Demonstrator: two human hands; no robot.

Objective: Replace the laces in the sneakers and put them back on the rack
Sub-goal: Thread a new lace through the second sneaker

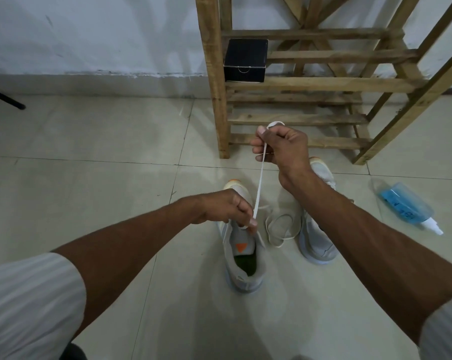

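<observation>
We see a white lace (259, 188) over a pale grey sneaker (241, 258) with an orange tongue patch, green insole and orange toe. The rack (321, 84) is raw tan wood, the box (245, 60) black, the bottle (405, 203) blue with a white nozzle, the sleeves (30, 305) ribbed white.

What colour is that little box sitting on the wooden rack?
The box is black, seen clearly in the head view at the left end of the rack.

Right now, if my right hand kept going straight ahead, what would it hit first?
Probably the wooden rack's lowest slats, directly beyond the right hand pulling the lace; depth is unclear.
</observation>
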